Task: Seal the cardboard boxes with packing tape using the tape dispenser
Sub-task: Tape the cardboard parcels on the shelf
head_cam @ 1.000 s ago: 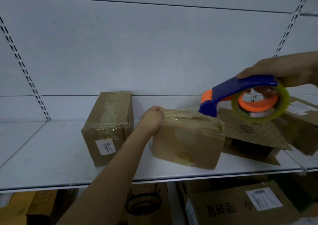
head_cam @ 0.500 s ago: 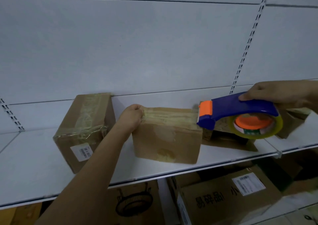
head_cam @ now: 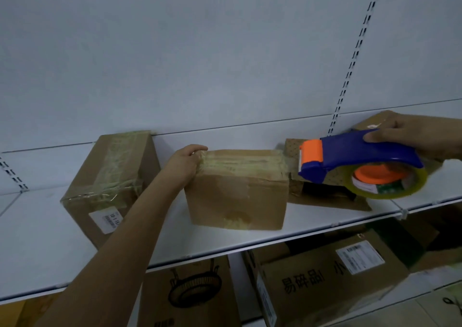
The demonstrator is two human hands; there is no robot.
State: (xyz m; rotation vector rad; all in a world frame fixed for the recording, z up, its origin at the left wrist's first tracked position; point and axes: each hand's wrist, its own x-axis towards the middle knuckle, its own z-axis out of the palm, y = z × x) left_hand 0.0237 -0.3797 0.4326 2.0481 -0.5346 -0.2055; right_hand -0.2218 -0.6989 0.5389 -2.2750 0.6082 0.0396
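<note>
A small cardboard box (head_cam: 237, 201) stands on the white shelf (head_cam: 50, 239), its top covered with strips of clear tape. My left hand (head_cam: 183, 163) grips the box's top left edge, fingers curled over the tape end. My right hand (head_cam: 415, 136) holds a blue and orange tape dispenser (head_cam: 355, 159) by its handle, just past the box's right edge. A roll of clear tape (head_cam: 390, 184) sits in the dispenser. A short stretch of tape runs from the box's top right corner to the dispenser's orange head.
A larger taped box (head_cam: 107, 186) with a white label stands to the left. An open box with flaps (head_cam: 325, 191) lies behind the dispenser, another box behind my right hand. Several printed cartons (head_cam: 325, 276) fill the lower shelf. The white back panel rises close behind.
The dispenser has travelled rightward across the box top and now sits past its right edge, lower and more level. My left hand keeps its grip on the left edge.
</note>
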